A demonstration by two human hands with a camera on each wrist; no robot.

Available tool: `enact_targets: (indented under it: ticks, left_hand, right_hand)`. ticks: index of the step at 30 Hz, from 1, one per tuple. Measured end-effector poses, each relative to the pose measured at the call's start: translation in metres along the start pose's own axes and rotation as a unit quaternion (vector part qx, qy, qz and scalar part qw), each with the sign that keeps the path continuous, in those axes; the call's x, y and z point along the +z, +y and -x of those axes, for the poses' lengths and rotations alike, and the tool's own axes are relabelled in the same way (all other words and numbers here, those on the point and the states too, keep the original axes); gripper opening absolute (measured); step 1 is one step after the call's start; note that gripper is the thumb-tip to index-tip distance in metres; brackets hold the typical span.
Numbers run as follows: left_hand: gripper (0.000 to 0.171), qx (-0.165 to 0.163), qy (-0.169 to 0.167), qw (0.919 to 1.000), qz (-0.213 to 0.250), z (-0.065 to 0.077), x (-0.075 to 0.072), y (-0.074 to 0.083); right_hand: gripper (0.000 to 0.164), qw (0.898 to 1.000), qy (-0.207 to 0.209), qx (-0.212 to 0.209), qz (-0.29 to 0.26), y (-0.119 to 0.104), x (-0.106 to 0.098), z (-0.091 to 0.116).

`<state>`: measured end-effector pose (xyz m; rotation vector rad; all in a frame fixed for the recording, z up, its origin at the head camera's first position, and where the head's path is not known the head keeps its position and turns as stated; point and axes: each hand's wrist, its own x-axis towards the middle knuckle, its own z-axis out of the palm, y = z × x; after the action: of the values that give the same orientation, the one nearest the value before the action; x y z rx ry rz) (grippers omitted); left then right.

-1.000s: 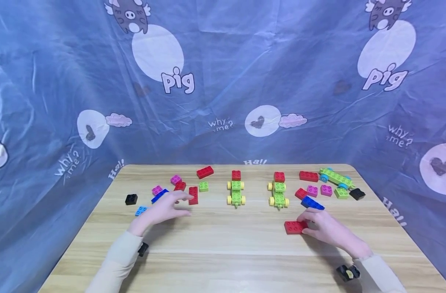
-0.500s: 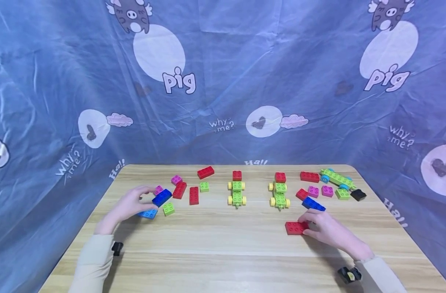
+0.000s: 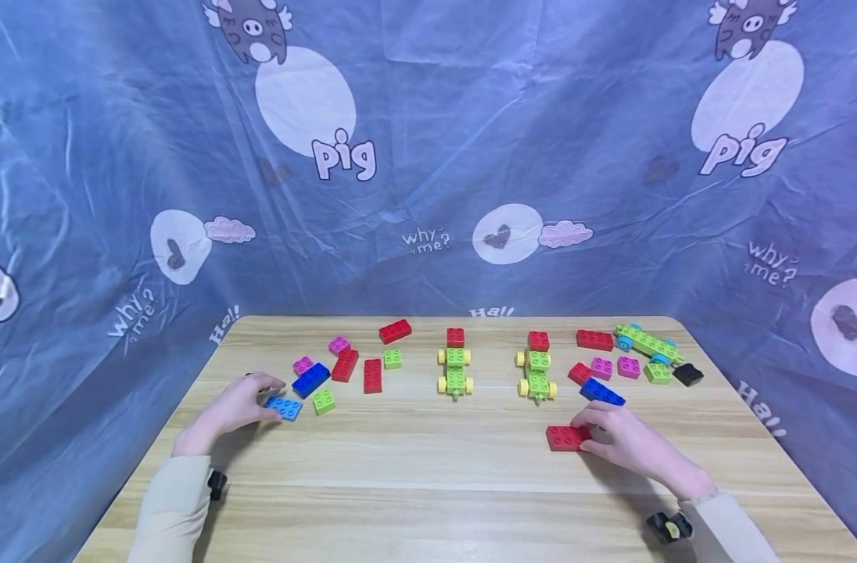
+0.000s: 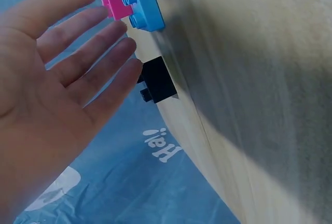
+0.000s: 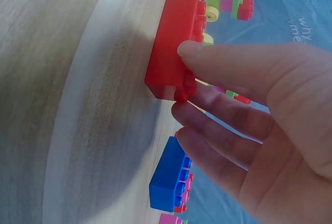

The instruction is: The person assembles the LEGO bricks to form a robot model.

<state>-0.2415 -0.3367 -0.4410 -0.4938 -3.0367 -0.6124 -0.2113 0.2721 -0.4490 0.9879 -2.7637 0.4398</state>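
Observation:
My left hand (image 3: 234, 403) is at the left edge of the light blue brick (image 3: 285, 408), thumb and fingers spread apart around its near end. In the left wrist view these fingers are only slightly bent, with the light blue brick (image 4: 145, 3) just past their tips and a black brick (image 4: 160, 80) beside the little finger. From the head view the left hand mostly hides that black brick. My right hand (image 3: 629, 438) pinches the right end of a red brick (image 3: 564, 439) close over the table. The right wrist view shows the thumb on this red brick's (image 5: 174, 42) side.
Two lime wheeled bases (image 3: 456, 381), (image 3: 538, 383) stand mid-table, each with a red brick behind. Blue (image 3: 311, 380), red (image 3: 373, 376), pink and lime bricks lie at left. Another blue brick (image 3: 601, 392) and a longer wheeled base (image 3: 647, 342) lie at right. A blue curtain hangs behind.
My left hand has moved left, from beside the upright red brick, past the dark blue brick, to the light blue one. The right hand keeps its pinch on the red brick, nearly still.

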Motion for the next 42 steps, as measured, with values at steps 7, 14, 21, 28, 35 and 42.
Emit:
enact_targets:
  ticks: [7, 14, 21, 28, 35, 42]
  left_hand:
    - [0.041, 0.0, -0.016, 0.9998, -0.015, 0.002, 0.002, 0.001]
    - [0.03, -0.022, -0.03, 0.9993, 0.001, 0.005, 0.004, -0.001]
    - [0.028, -0.02, -0.056, 0.9979, 0.025, 0.01, 0.004, -0.002]
    - [0.029, 0.013, -0.09, 0.9953, 0.035, 0.014, 0.003, 0.008]
    - [0.026, 0.038, -0.098, 0.9942, 0.023, 0.015, 0.004, 0.028]
    - [0.026, 0.073, -0.096, 0.9927, 0.001, 0.012, 0.016, 0.044]
  right_hand:
    - [0.021, 1.0, 0.001, 0.001, 0.001, 0.0, 0.001, -0.001]
    - [0.022, 1.0, 0.0, 0.002, 0.002, -0.001, 0.001, -0.001]
    - [0.022, 1.0, -0.001, 0.0, 0.0, 0.0, 0.001, -0.001]
    - [0.021, 1.0, -0.012, 0.01, -0.002, 0.0, 0.0, -0.003]
    - [0.021, 1.0, -0.019, 0.018, -0.003, -0.001, 0.0, -0.004]
    - [0.023, 1.0, -0.007, 0.004, 0.002, -0.002, 0.003, -0.003]
